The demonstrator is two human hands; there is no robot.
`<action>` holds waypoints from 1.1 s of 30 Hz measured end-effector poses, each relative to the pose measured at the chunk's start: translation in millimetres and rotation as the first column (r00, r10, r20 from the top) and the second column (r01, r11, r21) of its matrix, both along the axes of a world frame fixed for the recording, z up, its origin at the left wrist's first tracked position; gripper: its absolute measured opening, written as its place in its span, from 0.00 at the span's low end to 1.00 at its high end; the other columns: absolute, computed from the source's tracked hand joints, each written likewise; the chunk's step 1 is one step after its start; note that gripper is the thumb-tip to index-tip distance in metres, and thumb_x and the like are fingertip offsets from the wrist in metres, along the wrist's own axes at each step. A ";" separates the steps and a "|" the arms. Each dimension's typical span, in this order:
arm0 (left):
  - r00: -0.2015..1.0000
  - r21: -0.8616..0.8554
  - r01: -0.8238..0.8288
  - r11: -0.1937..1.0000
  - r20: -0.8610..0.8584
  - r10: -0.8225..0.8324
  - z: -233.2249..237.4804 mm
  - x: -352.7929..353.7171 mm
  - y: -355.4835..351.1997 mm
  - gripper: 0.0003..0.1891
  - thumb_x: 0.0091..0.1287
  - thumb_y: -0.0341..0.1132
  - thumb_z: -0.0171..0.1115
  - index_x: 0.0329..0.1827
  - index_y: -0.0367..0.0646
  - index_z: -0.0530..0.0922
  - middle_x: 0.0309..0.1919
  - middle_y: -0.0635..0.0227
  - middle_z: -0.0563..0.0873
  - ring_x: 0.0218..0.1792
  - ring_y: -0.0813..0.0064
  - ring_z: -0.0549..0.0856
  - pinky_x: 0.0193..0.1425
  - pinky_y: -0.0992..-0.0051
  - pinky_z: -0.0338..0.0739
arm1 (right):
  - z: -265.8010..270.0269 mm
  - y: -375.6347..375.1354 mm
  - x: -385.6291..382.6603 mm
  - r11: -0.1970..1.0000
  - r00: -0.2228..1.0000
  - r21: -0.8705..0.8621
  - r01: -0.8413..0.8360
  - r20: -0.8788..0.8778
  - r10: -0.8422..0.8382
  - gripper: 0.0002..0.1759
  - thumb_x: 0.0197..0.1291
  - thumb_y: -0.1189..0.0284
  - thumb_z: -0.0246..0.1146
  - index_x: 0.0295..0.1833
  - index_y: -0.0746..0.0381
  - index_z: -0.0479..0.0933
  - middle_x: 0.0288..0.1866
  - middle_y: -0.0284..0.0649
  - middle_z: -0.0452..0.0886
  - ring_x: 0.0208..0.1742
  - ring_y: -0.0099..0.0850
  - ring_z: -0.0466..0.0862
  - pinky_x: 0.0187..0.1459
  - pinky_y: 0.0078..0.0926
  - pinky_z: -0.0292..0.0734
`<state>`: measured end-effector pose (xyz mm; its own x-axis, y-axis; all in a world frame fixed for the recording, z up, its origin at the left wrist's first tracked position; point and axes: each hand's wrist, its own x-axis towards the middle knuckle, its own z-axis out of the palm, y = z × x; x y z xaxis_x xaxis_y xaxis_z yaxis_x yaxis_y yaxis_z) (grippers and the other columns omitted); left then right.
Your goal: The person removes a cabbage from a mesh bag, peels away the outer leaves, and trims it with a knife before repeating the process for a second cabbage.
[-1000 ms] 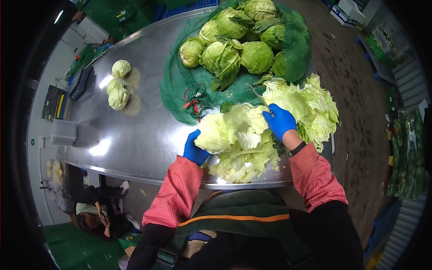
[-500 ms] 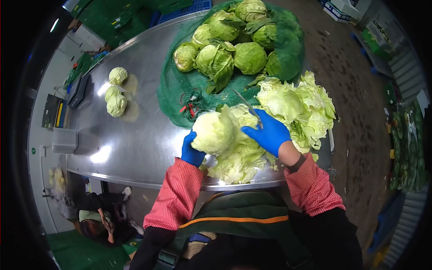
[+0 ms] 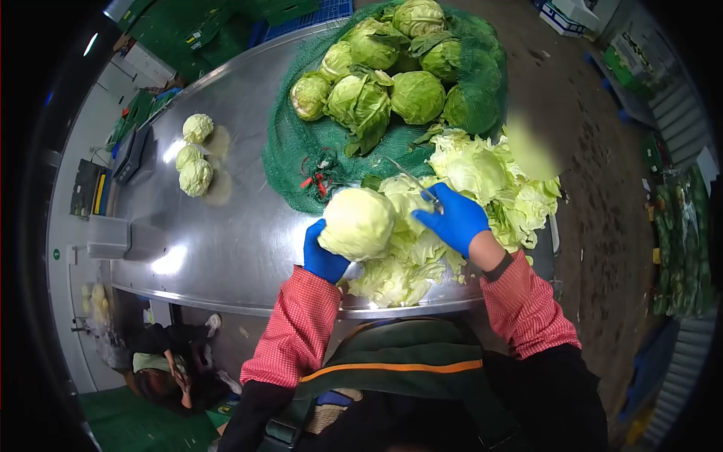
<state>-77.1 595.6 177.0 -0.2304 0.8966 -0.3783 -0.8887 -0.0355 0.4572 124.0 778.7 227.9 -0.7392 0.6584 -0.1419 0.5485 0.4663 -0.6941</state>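
My left hand (image 3: 324, 252), in a blue glove, is closed round the side of a pale, peeled cabbage (image 3: 358, 224). In my gloved right hand (image 3: 456, 220) is a knife (image 3: 410, 176), its thin blade pointing up and left, apart from the cabbage. Loose cabbage leaves (image 3: 399, 279) lie beneath both hands, and a larger heap of leaves (image 3: 471, 166) sits just beyond my right hand. Past the hands, several untrimmed cabbages (image 3: 418, 98) rest on a green net bag (image 3: 290, 177).
The steel table (image 3: 226, 248) carries three small peeled cabbages (image 3: 196, 176) at left and a clear plastic tub (image 3: 109, 236) near its edge. A blurred patch covers part of the right leaf heap. A seated person (image 3: 169, 354) is at lower left; green crates (image 3: 184, 34) stand behind.
The cabbage has turned in my left hand, showing a smoother, rounder face. My right hand and the knife have shifted slightly right and away from it. A blurred patch has appeared over the right leaf heap.
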 end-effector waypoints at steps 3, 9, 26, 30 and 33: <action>0.164 -0.064 0.132 0.989 -0.983 -0.086 23.5 12.1 5.1 0.45 0.52 0.42 0.72 0.74 0.43 0.61 0.69 0.57 0.70 0.69 0.60 0.71 0.73 0.60 0.64 | 11.2 -12.4 -8.3 0.973 0.929 -0.156 -0.171 -0.355 0.106 0.45 0.54 0.45 0.68 0.71 0.58 0.64 0.60 0.51 0.78 0.58 0.43 0.80 0.58 0.35 0.74; 0.984 0.174 0.094 0.980 0.136 -0.119 21.0 9.9 15.2 0.39 0.71 0.65 0.37 0.76 0.45 0.58 0.74 0.57 0.63 0.72 0.52 0.65 0.75 0.50 0.59 | 8.9 -32.2 -13.2 0.934 0.878 -0.347 -0.083 -0.469 -0.097 0.29 0.59 0.59 0.70 0.62 0.63 0.74 0.48 0.46 0.83 0.49 0.33 0.83 0.53 0.27 0.75; 0.975 0.047 0.220 0.974 -0.003 -0.220 26.6 17.4 13.3 0.42 0.68 0.65 0.49 0.77 0.46 0.54 0.72 0.54 0.66 0.67 0.52 0.73 0.62 0.49 0.76 | 45.3 -15.1 -4.0 0.965 0.938 0.190 -0.183 -0.261 0.229 0.37 0.49 0.58 0.74 0.66 0.53 0.72 0.52 0.41 0.80 0.45 0.38 0.83 0.47 0.32 0.78; 0.948 -0.100 0.123 0.987 -0.281 -0.146 -1.1 16.2 10.3 0.38 0.68 0.58 0.54 0.75 0.45 0.59 0.66 0.57 0.74 0.61 0.59 0.79 0.58 0.56 0.81 | 31.1 -18.8 -18.1 0.968 0.917 0.145 -0.203 -0.319 0.240 0.23 0.56 0.63 0.70 0.57 0.55 0.77 0.44 0.41 0.81 0.39 0.38 0.83 0.42 0.31 0.78; 0.933 -0.098 0.074 0.992 -0.345 -0.103 -9.3 13.8 4.9 0.36 0.68 0.57 0.56 0.73 0.45 0.62 0.61 0.60 0.77 0.58 0.64 0.82 0.53 0.61 0.84 | 34.2 -30.2 -15.3 0.908 0.879 -0.075 -0.412 -0.296 0.375 0.16 0.59 0.69 0.66 0.54 0.57 0.79 0.36 0.40 0.82 0.34 0.34 0.83 0.40 0.31 0.79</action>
